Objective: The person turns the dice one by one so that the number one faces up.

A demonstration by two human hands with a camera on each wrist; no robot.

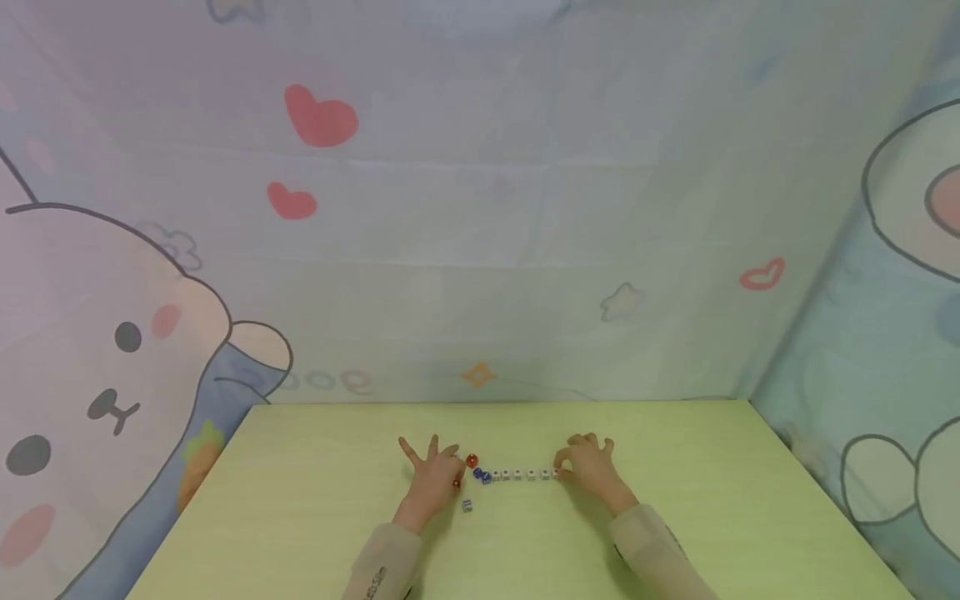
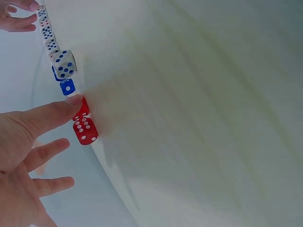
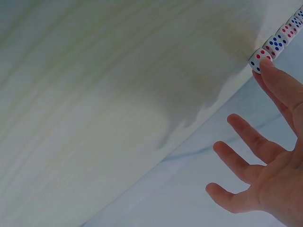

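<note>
At the left end of a row of small white dice [image 1: 517, 475], my left hand [image 1: 435, 477] has its thumb tip against a red die [image 2: 81, 108], the index finger hidden behind; the other fingers are spread. A second red die [image 2: 85, 131] shows close beside it in the left wrist view. Two blue dice [image 1: 482, 475] sit at the row's left end. Toward me lies a loose white die [image 1: 467, 505]. My right hand [image 1: 591, 467] pinches the white die [image 3: 260, 59] at the row's right end between thumb and index finger, its other fingers held apart.
The pale yellow-green table [image 1: 300, 517] ends at a back edge against a printed cloth [image 1: 480, 317] with hearts and cartoon animals. More cloth hangs along both sides.
</note>
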